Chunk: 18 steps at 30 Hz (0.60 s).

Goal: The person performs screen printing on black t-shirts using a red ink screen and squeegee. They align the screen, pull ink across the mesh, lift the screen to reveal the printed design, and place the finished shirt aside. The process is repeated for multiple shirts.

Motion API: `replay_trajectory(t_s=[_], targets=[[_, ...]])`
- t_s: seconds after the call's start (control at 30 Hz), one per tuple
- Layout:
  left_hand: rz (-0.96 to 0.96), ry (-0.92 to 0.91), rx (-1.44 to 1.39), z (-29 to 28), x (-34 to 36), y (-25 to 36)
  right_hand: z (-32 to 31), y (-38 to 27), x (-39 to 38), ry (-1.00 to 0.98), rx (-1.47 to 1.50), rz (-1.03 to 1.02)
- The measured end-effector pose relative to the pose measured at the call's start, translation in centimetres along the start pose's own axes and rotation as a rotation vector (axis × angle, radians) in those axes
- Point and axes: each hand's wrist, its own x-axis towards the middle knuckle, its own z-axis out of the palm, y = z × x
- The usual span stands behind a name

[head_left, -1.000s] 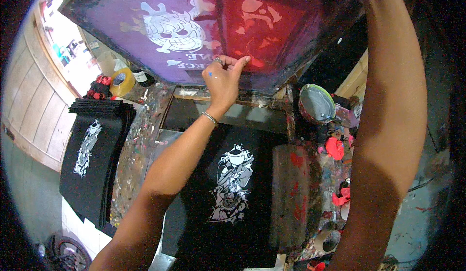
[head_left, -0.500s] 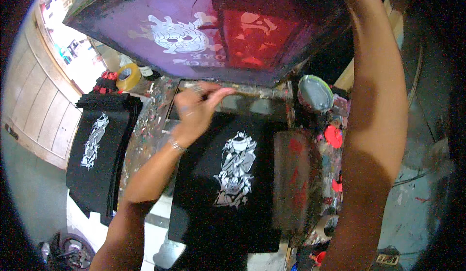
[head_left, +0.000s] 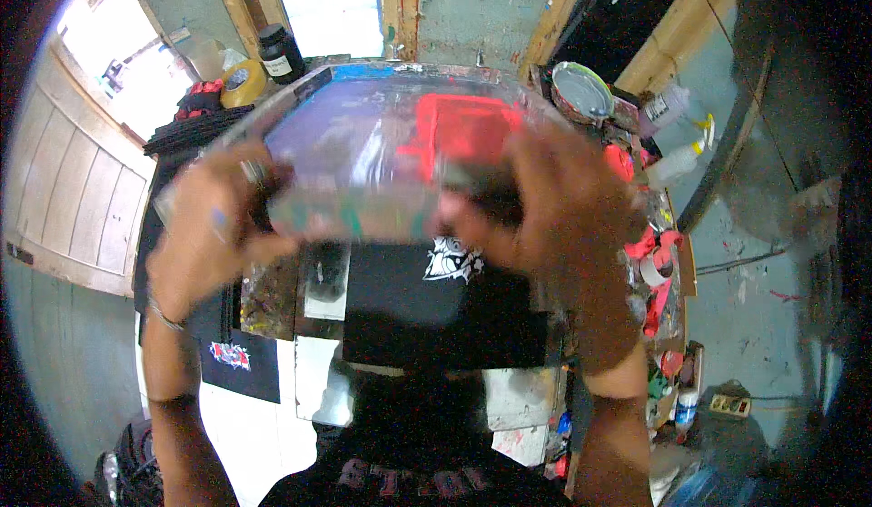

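A screen printing frame [head_left: 363,215] slopes above the work board, its near edge raised toward me. Its mesh is purple, with a red ink-covered patch on the right. My left hand [head_left: 213,225] is closed round the frame's near left corner. At the near right side my right hand [head_left: 572,207] grips the same edge, its thumb in front; motion blurs both hands. A dark shape by the right fingers cannot be made out. Below the frame lies a black fabric piece [head_left: 436,312] with a white print, partly hidden by the frame.
A paint tub [head_left: 582,94] stands at the back right, near a spray bottle [head_left: 683,157]. A yellow tape roll [head_left: 243,84] and a dark jar [head_left: 281,54] are at the back left. Stacked black fabric [head_left: 186,134] lies left; another printed black piece [head_left: 241,366] sits nearer.
The screen frame has come down from its steeply raised position. My left hand has moved from the board onto its near edge, and my right arm has lowered with it.
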Motion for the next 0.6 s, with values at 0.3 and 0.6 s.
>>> replay_trajectory(t_s=[0.3, 0.6], targets=[[-0.085, -0.182, -0.14, 13.2, -10.9, 3.4, -0.7, -7.5, -14.0, -0.501, 0.276, 0.23], [-0.084, -0.281, -0.188, 16.0, -13.3, 2.6, -0.2, -4.4, -16.8, -0.374, 0.358, 0.466]])
